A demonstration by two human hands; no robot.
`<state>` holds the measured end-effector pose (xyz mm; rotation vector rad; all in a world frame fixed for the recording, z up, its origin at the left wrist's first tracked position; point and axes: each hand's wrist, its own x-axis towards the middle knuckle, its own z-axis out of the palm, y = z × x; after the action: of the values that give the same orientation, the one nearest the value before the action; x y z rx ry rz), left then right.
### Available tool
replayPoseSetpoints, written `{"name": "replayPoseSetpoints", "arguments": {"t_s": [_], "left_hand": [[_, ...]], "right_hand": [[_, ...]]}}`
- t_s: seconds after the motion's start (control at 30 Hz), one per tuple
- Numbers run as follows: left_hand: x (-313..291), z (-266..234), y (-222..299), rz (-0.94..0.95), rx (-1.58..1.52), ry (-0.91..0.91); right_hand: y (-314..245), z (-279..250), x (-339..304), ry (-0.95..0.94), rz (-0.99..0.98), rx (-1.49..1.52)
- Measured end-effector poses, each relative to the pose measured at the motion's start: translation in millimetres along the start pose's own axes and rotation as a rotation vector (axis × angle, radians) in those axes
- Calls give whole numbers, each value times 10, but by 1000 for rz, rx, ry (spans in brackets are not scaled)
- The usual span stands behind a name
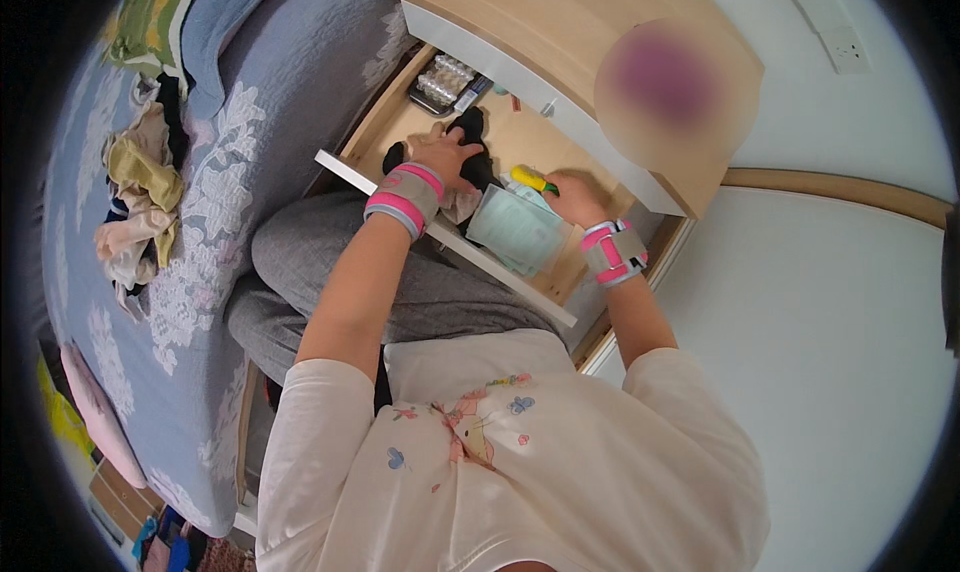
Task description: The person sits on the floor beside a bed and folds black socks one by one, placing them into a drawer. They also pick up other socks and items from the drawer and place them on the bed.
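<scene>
My left hand point(447, 159) reaches into an open wooden drawer point(560, 157), its fingers spread over black cloth pieces point(467, 127) that look like socks. Some beige fabric point(461, 204) lies below that hand. On the drawer's right side, my right hand point(578, 198) is closed, with its fingertips against the green end of a small yellow thing point(530, 179). Flat mint-green packets point(518, 229) in clear wrapping lie just beside the right hand's thumb. Whatever is inside the right hand's curled fingers is hidden. Grey and pink bands circle both wrists.
A clear-lidded tray point(441, 84) sits in the drawer's far left corner. The wooden cabinet top point(560, 12) carries a blurred purple round thing. On the left, a bed with a blue-grey cover point(225, 252) holds a heap of clothes point(145, 187). A white panel point(800, 372) stands at right.
</scene>
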<state>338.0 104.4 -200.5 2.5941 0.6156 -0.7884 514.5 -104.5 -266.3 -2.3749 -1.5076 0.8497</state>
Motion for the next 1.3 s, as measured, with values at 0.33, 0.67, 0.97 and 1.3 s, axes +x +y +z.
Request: {"name": "replayPoseSetpoints", "arguments": {"t_s": [0.33,0.67,0.97,1.3], "left_hand": [[-224,184,-104,-29,-58,-281],[-132,661,52,31,-440,6],[-120,568,-35,-78,-1121,-183],[39,758,-72,-291,-1444,31]], "right_hand": [[-336,-32,-208,-439,86,594],[-438,382,-525,124,-77,261],[-654,66,-298,-347,233,859],[-815,234,-346,-174,288,876]]}}
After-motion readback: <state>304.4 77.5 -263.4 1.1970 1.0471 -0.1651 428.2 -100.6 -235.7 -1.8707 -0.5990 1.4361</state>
